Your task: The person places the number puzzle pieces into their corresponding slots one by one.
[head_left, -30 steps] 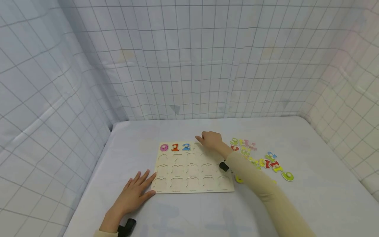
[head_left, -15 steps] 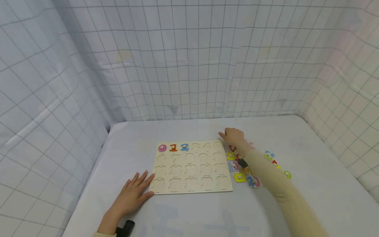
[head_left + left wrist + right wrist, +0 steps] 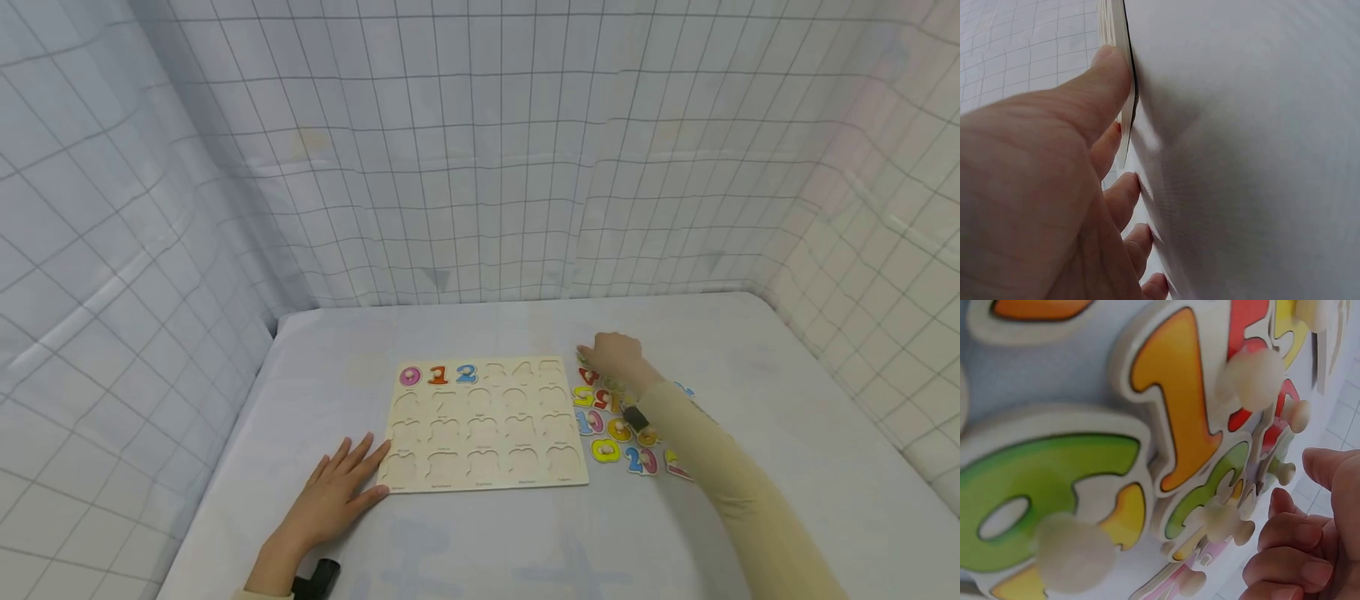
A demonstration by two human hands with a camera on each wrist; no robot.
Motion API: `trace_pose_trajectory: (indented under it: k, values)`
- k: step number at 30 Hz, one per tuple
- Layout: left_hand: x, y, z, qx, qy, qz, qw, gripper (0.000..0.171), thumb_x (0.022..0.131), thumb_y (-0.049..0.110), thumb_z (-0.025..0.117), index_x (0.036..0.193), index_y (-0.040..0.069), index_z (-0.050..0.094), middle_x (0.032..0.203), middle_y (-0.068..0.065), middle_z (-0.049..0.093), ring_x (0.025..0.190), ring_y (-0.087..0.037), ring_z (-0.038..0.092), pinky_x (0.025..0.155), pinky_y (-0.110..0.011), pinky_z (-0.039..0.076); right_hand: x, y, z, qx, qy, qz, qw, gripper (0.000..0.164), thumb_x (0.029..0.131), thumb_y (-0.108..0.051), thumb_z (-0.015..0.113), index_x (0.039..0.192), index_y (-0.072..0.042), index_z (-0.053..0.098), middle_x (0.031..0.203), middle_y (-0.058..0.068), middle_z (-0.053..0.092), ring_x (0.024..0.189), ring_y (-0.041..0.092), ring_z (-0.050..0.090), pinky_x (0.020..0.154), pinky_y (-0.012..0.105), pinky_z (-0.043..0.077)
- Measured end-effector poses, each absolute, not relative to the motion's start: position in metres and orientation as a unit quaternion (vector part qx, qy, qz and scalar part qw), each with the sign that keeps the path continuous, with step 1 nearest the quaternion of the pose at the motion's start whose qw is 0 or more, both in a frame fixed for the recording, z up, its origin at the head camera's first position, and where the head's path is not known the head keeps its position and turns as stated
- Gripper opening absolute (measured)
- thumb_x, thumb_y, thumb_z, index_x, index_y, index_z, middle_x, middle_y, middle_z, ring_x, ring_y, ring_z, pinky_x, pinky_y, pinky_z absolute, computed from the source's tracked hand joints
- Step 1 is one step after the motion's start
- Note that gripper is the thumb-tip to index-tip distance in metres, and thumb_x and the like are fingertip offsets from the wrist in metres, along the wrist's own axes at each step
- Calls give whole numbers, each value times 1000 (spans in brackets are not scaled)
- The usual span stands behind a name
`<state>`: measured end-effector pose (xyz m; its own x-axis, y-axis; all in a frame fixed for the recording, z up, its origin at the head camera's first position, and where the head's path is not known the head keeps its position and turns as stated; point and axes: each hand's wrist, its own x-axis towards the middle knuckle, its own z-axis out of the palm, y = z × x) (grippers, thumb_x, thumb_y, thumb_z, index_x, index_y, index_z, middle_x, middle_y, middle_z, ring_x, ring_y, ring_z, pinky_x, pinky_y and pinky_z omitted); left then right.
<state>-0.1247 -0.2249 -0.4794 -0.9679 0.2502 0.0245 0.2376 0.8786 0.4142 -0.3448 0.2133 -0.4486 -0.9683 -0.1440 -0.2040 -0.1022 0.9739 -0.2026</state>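
My left hand [image 3: 335,496] lies flat at the lower left corner of the cream wooden number board [image 3: 483,461], fingers spread. In the left wrist view its thumb [image 3: 1110,75] rests against the board's edge. A pink 0 [image 3: 410,377], a red 1 [image 3: 438,375] and a blue 2 [image 3: 467,373] sit in the board's top row; the other recesses are bare. Right of the board my right hand [image 3: 617,354] is over the far end of the loose number pieces. Thumb and index finger are apart beside a green knobbed piece [image 3: 1280,465], with nothing between them.
Several knobbed number pieces lie close together right of the board, including a yellow 0 [image 3: 606,451] and a blue-and-pink 20 [image 3: 642,460]. The right forearm [image 3: 720,467] covers some. A white gridded curtain [image 3: 480,167] encloses the white table [image 3: 480,550].
My right hand has moved right, from above the board's top row to the far end of the loose pieces. My left hand has stayed at the board's corner.
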Motion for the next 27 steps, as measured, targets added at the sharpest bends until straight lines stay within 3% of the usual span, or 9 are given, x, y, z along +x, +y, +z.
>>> trace_pose_trajectory:
  k: [12,27]
  values:
    - [-124,-223,-478,124,970,210,14,64,91,52,55,145,21,42,151,-11,31,138,-42,19,106,-63,12,-340,213,-449,-82,986,-88,113,41,100,-38,45,73,-8,53,66,4,53,63,21,52,60,35,42]
    - [-123,-223,-476,121,971,205,14,64,91,52,55,145,21,42,151,-11,31,138,-42,19,106,-63,12,-345,213,-454,-83,988,-77,106,36,99,-36,46,79,-7,55,68,5,55,67,24,53,65,40,44]
